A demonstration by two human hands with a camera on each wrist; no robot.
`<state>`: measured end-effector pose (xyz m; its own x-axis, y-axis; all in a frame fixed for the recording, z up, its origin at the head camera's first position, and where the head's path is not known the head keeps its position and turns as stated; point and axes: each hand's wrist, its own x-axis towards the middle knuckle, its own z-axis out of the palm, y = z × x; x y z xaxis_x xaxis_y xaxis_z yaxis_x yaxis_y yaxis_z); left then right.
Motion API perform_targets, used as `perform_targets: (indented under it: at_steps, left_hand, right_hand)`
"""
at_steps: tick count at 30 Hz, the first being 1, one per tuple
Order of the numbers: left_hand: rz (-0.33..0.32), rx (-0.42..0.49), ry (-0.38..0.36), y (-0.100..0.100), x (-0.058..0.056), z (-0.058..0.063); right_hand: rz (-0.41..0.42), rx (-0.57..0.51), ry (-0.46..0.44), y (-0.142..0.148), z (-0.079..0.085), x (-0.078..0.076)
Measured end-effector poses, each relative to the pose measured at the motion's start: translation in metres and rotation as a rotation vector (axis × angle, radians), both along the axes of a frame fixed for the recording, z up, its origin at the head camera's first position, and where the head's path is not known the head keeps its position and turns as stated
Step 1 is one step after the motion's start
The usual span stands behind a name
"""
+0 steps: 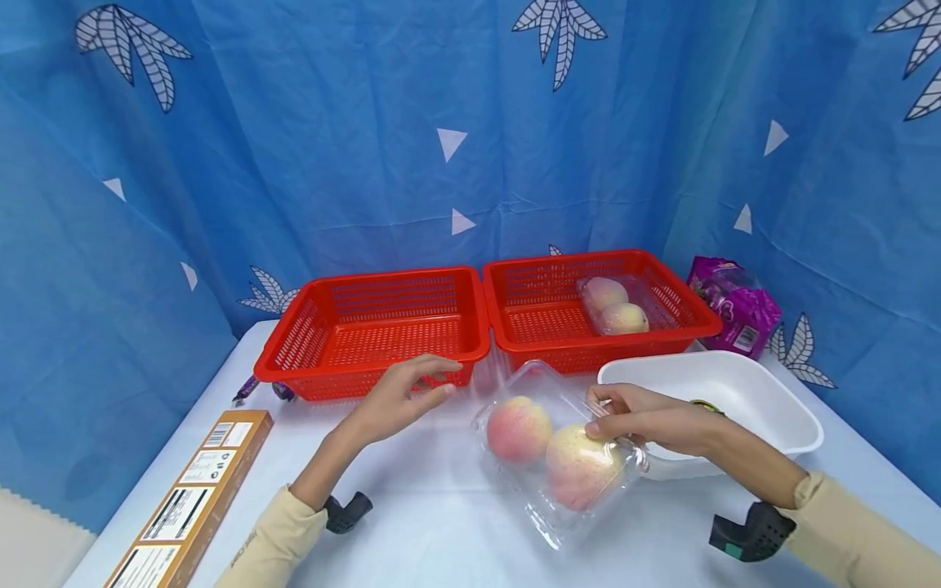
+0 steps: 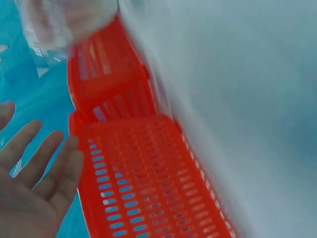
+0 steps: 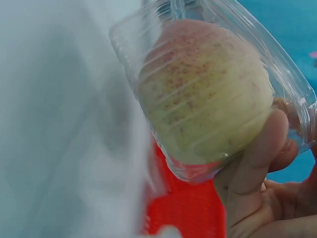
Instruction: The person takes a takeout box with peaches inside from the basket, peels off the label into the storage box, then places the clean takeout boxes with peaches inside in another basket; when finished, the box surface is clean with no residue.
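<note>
My right hand [image 1: 657,416] grips the right edge of a clear plastic clamshell box [image 1: 540,380], thumb on top. Inside it lie two peaches, one pinker [image 1: 519,429] and one paler [image 1: 582,467]; the paler peach [image 3: 203,94] fills much of the right wrist view. The box is tilted and held above the white table, in front of the red baskets. My left hand [image 1: 403,396] hovers before the left red basket [image 1: 382,377] with fingers spread and nothing in it. In the left wrist view the left palm and fingers [image 2: 37,171] show beside the basket.
In the right red basket [image 1: 573,357] lies another box of peaches [image 1: 625,317]. A white tub [image 1: 797,412] with a small item inside stands right, a purple bag [image 1: 735,306] behind it. A long cardboard box [image 1: 194,490] and dark wrapped pieces [image 1: 250,388] lie left.
</note>
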<state>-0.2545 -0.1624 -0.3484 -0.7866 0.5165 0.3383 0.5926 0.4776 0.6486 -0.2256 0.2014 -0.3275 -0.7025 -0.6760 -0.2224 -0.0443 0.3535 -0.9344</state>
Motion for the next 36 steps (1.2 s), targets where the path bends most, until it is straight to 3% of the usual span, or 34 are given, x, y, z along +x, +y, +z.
perform_targets:
  at_steps: [3,6,11,17,21,27,31,36]
  left_hand:
    - [0.07,0.046,0.066,0.002,-0.011,0.002]
    - [0.167,0.028,0.113,0.01,-0.023,0.003]
    - [0.268,-0.163,0.121,0.032,-0.043,0.003]
    - [0.27,-0.393,0.11,0.06,-0.061,0.003]
    - [0.289,-0.433,0.08,0.073,-0.067,0.002]
    - [0.341,-0.469,0.076,0.079,-0.069,-0.001]
    - [0.349,-0.472,0.086,0.079,-0.068,-0.002]
    - [0.357,-0.48,0.101,0.078,-0.069,-0.003]
  right_hand:
    - [-0.047,-0.078,-0.033,0.018,0.012,0.004]
    - [-0.024,-0.193,-0.024,0.034,0.022,-0.002]
    - [-0.024,-0.354,0.056,0.047,0.041,-0.027]
    - [-0.143,-0.404,0.087,0.049,0.059,-0.073]
    - [-0.223,-0.339,0.067,0.047,0.063,-0.11]
    - [-0.345,-0.08,0.058,0.035,0.065,-0.157]
    - [-0.407,0.011,0.013,0.026,0.063,-0.176]
    - [-0.492,0.0,-0.088,0.016,0.055,-0.187]
